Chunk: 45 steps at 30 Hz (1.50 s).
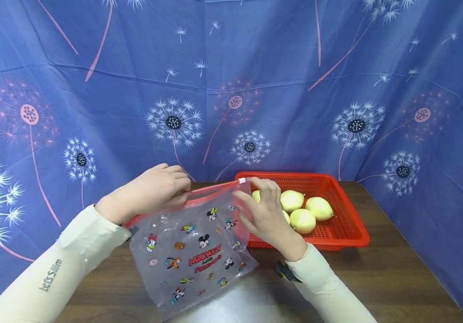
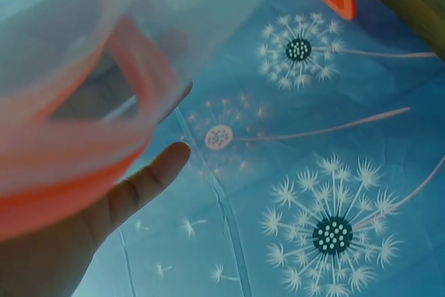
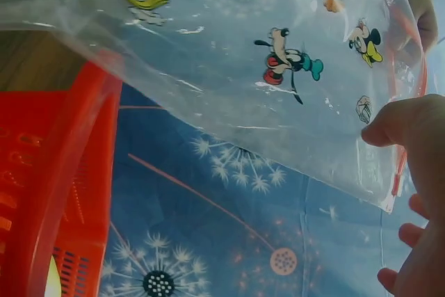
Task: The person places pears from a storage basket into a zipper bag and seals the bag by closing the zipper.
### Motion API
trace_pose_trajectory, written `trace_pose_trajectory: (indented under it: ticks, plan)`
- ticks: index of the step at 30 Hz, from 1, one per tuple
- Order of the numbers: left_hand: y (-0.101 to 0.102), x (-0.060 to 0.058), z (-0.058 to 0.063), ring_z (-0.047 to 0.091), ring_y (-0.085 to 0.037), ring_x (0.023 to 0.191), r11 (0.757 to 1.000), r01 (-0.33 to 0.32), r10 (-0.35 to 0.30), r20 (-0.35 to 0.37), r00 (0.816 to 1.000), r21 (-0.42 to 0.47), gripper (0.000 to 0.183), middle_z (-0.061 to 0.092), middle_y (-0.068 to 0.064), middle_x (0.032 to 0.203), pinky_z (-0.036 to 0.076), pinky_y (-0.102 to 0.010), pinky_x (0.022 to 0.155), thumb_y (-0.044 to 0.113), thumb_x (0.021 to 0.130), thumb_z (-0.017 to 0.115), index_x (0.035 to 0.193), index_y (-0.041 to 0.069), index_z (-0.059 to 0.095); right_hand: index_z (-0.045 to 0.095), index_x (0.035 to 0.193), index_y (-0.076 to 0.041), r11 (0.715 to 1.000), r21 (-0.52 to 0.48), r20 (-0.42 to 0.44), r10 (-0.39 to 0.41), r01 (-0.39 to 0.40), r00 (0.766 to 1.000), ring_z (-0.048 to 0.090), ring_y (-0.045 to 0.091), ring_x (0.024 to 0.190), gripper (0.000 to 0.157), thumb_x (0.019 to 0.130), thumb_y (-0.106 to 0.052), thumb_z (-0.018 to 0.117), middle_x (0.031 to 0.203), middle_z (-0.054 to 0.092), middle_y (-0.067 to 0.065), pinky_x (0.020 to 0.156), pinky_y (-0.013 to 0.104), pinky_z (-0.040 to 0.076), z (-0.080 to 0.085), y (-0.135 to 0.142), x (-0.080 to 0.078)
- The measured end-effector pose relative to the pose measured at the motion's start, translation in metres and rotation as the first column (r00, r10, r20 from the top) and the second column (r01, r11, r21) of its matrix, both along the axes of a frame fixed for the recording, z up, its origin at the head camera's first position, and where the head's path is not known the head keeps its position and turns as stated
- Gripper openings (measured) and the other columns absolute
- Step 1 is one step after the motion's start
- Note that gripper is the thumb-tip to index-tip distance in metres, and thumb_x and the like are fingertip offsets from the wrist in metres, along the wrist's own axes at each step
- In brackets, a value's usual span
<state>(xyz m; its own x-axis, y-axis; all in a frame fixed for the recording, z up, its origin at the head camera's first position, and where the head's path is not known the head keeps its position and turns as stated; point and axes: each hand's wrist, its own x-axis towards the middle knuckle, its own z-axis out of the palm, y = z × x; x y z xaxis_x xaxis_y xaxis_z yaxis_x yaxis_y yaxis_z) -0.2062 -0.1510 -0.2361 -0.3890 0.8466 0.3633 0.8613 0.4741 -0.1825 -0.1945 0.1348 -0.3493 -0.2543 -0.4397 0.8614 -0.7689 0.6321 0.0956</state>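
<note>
The left hand [image 1: 156, 190] grips, fingers [image 1: 179, 193] curled down. The right hand [image 1: 269, 217] pinches, three fingertips [image 3: 410, 234] bent clear beside the grip.

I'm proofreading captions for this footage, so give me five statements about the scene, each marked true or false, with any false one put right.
1. Pale yellow fruits lie in the red basket. True.
2. The bag is opaque and unprinted. False: it is see-through, with cartoon figures on it.
3. In the head view, the white slider is nearer the right hand than the left hand. True.
4. The left hand is on the basket's rim. False: it is at the bag's red top edge.
5. A blue cloth printed with dandelions hangs behind. True.
</note>
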Motion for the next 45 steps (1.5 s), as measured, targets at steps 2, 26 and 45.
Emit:
trace_pose_trajectory:
  ticks: [2, 26, 45]
  plan:
    - [-0.002, 0.0, 0.002, 0.053, -0.015, 0.077, 1.0, -0.015, 0.015, -0.009, 1.0, 0.003, 0.022, 0.058, 0.01, 0.076, 0.036, -0.03, 0.063, 0.005, 0.083, 0.064, 0.07, 0.019, 0.053, 0.057, 0.122, -0.011, 1.0, 0.012, 0.015, -0.001, 0.0, 1.0, 0.037, 0.042, 0.111, 0.044, 0.079, -0.009, 0.068, 0.127, 0.041, 0.025, 0.092, 0.059, 0.03, 0.0, -0.001, -0.001]
    - [-0.015, -0.011, 0.012, 0.054, -0.022, 0.074, 0.972, -0.231, 0.232, -0.014, 0.973, 0.039, 0.02, 0.052, 0.004, 0.068, 0.035, -0.036, 0.059, 0.007, 0.085, 0.062, 0.069, 0.016, 0.055, 0.046, 0.143, -0.017, 0.977, 0.19, 0.353, -0.164, 0.102, 0.921, 0.039, 0.034, 0.122, 0.052, 0.096, -0.034, 0.061, 0.139, 0.042, 0.016, 0.095, 0.057, 0.028, 0.013, -0.026, -0.014]
    - [0.025, -0.02, -0.02, 0.052, -0.02, 0.067, 0.973, -0.2, 0.209, -0.082, 0.974, 0.111, 0.018, 0.06, 0.003, 0.068, 0.035, -0.032, 0.055, 0.007, 0.085, 0.063, 0.07, 0.012, 0.057, 0.048, 0.142, -0.014, 0.98, 0.097, 0.6, -0.197, 0.174, 0.775, 0.039, 0.034, 0.123, 0.05, 0.103, -0.044, 0.042, 0.14, 0.042, 0.016, 0.1, 0.059, 0.024, 0.02, -0.045, -0.026]
